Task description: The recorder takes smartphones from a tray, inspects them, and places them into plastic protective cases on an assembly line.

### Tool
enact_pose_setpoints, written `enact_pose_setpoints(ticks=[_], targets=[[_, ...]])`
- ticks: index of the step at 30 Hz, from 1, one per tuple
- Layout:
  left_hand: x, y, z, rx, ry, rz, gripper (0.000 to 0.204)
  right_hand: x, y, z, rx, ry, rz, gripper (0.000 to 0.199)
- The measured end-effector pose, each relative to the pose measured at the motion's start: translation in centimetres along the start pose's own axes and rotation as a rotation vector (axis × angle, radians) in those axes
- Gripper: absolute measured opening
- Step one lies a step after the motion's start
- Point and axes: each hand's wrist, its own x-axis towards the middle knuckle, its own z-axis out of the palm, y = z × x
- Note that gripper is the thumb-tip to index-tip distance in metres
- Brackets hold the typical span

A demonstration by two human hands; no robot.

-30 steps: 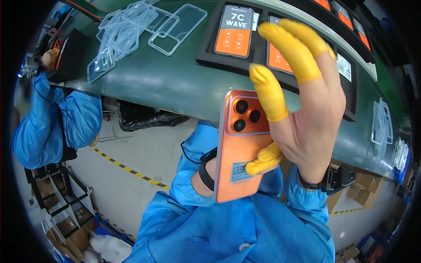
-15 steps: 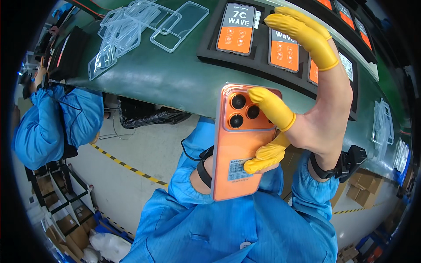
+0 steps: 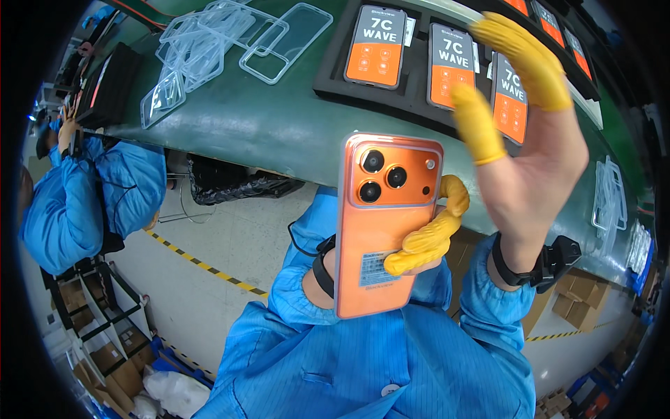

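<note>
An orange smartphone [image 3: 384,230] stands nearly upright before me, its back with three large lenses facing me. A clear case seems to cover it, its edges showing around the rim. From behind, my left hand [image 3: 427,241] wraps the phone, its yellow finger-cot-covered fingers curling over the right edge. The palm is hidden behind the phone. To the phone's right my right hand [image 3: 527,153] is raised, apart from it, fingers and thumb spread in yellow finger cots. Beyond that hand, several phones with orange-and-grey screen films [image 3: 450,66] sit in a black foam tray [image 3: 335,87].
Clear phone cases [image 3: 202,45] lie in a loose pile at the back left of the green table [image 3: 279,126]. More clear cases [image 3: 608,195] lie at the right. A black bag [image 3: 237,183] hangs below the table edge. A co-worker in blue [image 3: 91,195] sits at the left.
My right hand has left the phone's upper right corner, moving right and opening wider, uncovering the camera block. The phone has shifted slightly left in my left hand.
</note>
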Motion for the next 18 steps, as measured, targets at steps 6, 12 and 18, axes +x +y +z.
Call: enact_pose_setpoints(ticks=[6, 12, 18], targets=[[-1.1, 3.9, 1.0, -0.042, -0.205, 0.015, 0.062, -5.4, 2.7, -5.3, -0.048, 0.38, 0.276, 0.017], [-2.1, 5.1, 1.5, -0.066, -0.236, 0.373, 0.025, -11.9, 2.7, -9.7, -0.19, 0.541, 0.695, 0.016], [-4.1, 6.5, 1.6, -0.025, -0.178, 0.435, 0.031, -12.6, 3.0, -11.6, -0.069, 0.535, 0.725, 0.015]])
